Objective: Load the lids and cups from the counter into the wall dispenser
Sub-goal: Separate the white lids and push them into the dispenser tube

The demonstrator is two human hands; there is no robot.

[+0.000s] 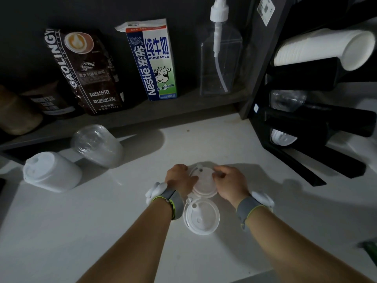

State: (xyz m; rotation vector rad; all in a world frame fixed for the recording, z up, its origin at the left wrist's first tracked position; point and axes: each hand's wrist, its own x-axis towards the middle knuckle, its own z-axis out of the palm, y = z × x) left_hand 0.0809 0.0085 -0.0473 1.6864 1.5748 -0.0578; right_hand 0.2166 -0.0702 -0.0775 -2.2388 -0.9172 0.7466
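A small stack of white lids (204, 180) lies on the white counter (102, 221). My left hand (179, 178) grips its left edge and my right hand (230, 181) grips its right edge. A single white lid (202, 217) lies flat just nearer to me, between my wrists. At the left lie a sleeve of white lids (51, 172) and a wrapped stack of clear cups (95, 145), both on their sides. The black wall dispenser (306, 119) at the right holds white cups (326, 48) in its top slot, clear cups (285, 100) below, and white lids (282, 137) lowest.
A shelf behind the counter carries a dark coffee bag (87, 70), a Nestle milk carton (153, 60) and a clear pump bottle (220, 54). Something green (370, 250) shows at the right edge.
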